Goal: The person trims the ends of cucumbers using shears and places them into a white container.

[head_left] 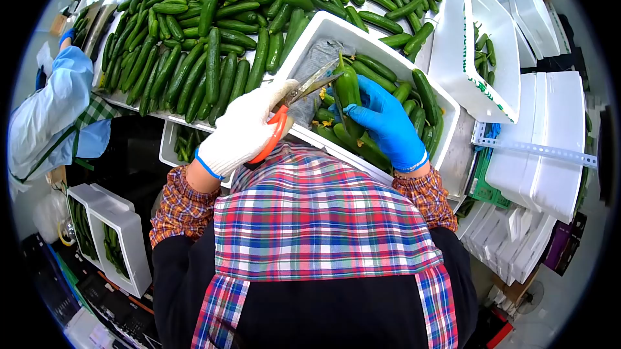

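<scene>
While the right hand pinches a cucumber over the white foam box and the left hand grips orange-handled scissors, the cucumber looks firm, light and probably slick, best held round its middle, clear of the blades.
</scene>
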### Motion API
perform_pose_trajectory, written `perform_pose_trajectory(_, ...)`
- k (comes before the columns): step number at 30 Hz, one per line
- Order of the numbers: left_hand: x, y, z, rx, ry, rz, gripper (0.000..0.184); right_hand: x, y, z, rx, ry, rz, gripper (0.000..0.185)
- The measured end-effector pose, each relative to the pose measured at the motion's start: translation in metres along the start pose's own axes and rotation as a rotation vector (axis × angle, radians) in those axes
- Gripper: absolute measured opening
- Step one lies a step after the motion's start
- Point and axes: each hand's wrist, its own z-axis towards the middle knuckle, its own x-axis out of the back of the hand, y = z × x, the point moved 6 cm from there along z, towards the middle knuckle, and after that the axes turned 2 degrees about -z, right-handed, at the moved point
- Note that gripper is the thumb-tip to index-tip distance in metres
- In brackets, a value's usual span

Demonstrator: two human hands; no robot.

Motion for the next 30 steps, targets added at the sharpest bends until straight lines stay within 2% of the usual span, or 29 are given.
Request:
perform_pose_trajectory(1, 0.002, 0.003, 0.0, -0.013, 0.013, 0.101, 0.051, 0.0, -0.001, -0.001, 0.0, 0.0, -0.002, 0.059)
perform_pose_trajectory(4, 0.004, 0.009, 0.001, -0.021, 0.044, 0.132, 0.049, 0.003, -0.003, -0.005, -0.016, 0.018, -0.113, 0.061)
perform_pose_trajectory(6, 0.002, 0.008, 0.002, -0.051, 0.041, 0.18, 0.047, 0.002, -0.008, -0.006, 0.124, 0.036, -0.199, 0.059)
perform_pose_trajectory(9, 0.001, 0.009, 0.002, -0.066, 0.028, 0.228, 0.045, 0.003, -0.01, -0.006, 0.171, 0.051, -0.312, 0.057)
perform_pose_trajectory(11, -0.001, 0.007, 0.002, -0.054, 0.017, 0.226, 0.045, -0.003, -0.024, -0.01, 0.116, 0.077, -0.327, 0.057)
perform_pose_trajectory(13, -0.002, -0.007, 0.002, 0.078, 0.067, 0.07, 0.042, -0.001, -0.022, -0.009, 0.063, 0.104, -0.34, 0.058)
perform_pose_trajectory(14, -0.004, -0.009, 0.003, 0.078, 0.067, 0.072, 0.042, 0.001, -0.007, -0.005, -0.016, 0.036, -0.169, 0.057)
perform_pose_trajectory(15, -0.006, -0.015, 0.003, 0.147, 0.078, -0.054, 0.044, 0.0, 0.004, -0.003, -0.093, -0.031, 0.002, 0.057)
perform_pose_trajectory(16, -0.007, -0.019, 0.003, 0.216, 0.088, -0.181, 0.045, -0.001, 0.004, -0.002, -0.092, -0.031, 0.002, 0.057)
perform_pose_trajectory(17, -0.007, -0.016, 0.003, 0.216, 0.088, -0.181, 0.045, -0.004, 0.004, -0.001, -0.061, -0.042, 0.006, 0.057)
perform_pose_trajectory(19, -0.014, -0.007, 0.003, 0.218, 0.043, -0.55, 0.051, -0.004, 0.005, 0.0, -0.033, -0.053, 0.009, 0.057)
perform_pose_trajectory(22, -0.024, 0.004, 0.002, 0.256, 0.012, -0.648, 0.06, -0.005, 0.011, 0.003, -0.083, -0.134, 0.169, 0.062)
perform_pose_trajectory(23, -0.028, 0.008, 0.004, 0.194, 0.016, -0.625, 0.062, -0.007, 0.008, 0.003, -0.073, -0.144, 0.213, 0.062)
perform_pose_trajectory(25, -0.034, 0.015, 0.011, 0.093, 0.029, -0.532, 0.059, -0.011, 0.008, 0.004, -0.065, -0.159, 0.253, 0.061)
perform_pose_trajectory(27, -0.04, 0.023, 0.017, 0.095, 0.072, -0.546, 0.056, -0.012, 0.015, 0.006, -0.07, -0.118, 0.248, 0.052)
perform_pose_trajectory(30, -0.04, 0.019, 0.024, 0.125, 0.114, -0.656, 0.048, -0.012, 0.014, 0.007, -0.025, -0.073, 0.281, 0.053)
